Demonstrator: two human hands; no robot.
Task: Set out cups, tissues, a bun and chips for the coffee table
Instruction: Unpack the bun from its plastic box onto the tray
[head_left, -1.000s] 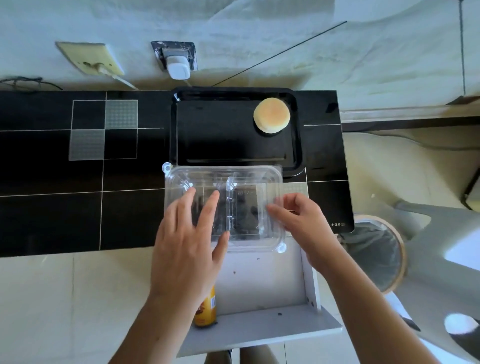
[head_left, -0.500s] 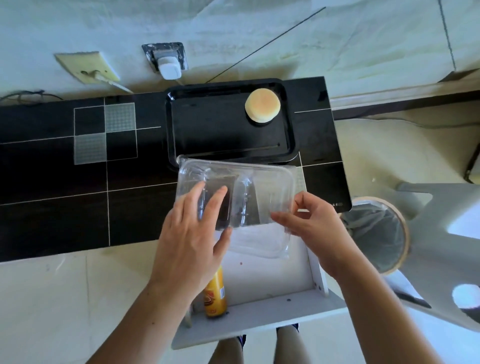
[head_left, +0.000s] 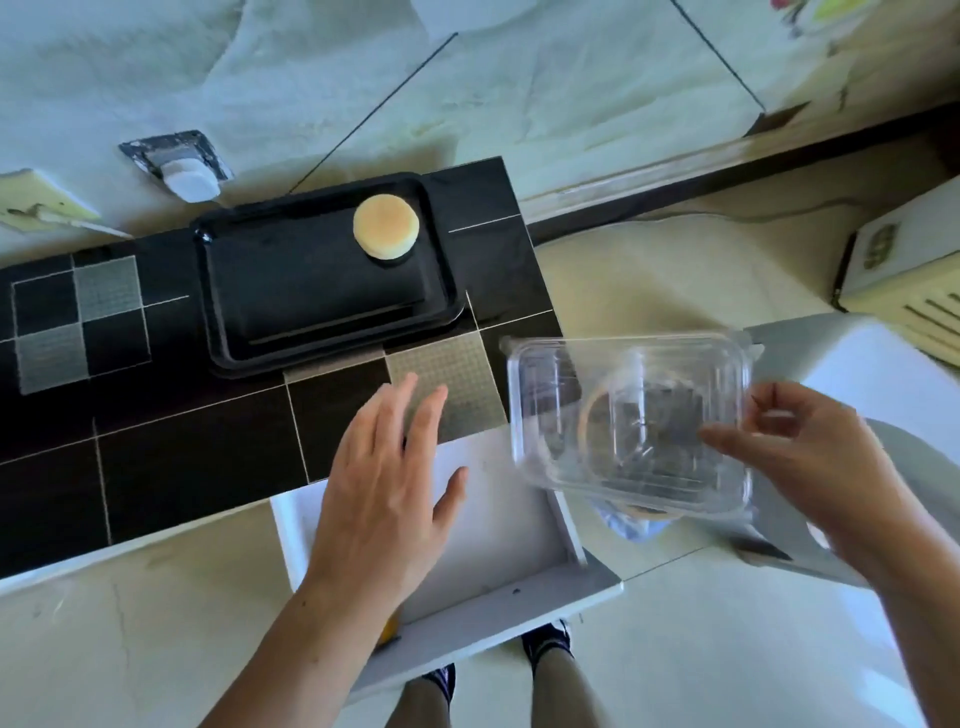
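A round pale bun (head_left: 386, 226) lies in the far right corner of a black tray (head_left: 311, 306) on the black coffee table (head_left: 156, 441). My right hand (head_left: 800, 467) pinches the right edge of an empty clear plastic clamshell box (head_left: 628, 421), held in the air beyond the table's right end, over a bin. My left hand (head_left: 389, 478) hovers with fingers spread over the table's near right corner and the open white drawer (head_left: 498, 561), touching nothing. A yellow can (head_left: 388, 630) peeks out in the drawer under my left wrist.
A bin with a liner (head_left: 631, 522) stands on the floor right of the table, seen through and below the box. A white plastic chair (head_left: 872, 364) is at the right. A wall socket with a white charger (head_left: 189, 179) sits behind the tray. My feet (head_left: 545, 639) are below the drawer.
My right hand has carried the clear box off the table to the right, over the bin. My left hand has let go of it and stays over the table corner.
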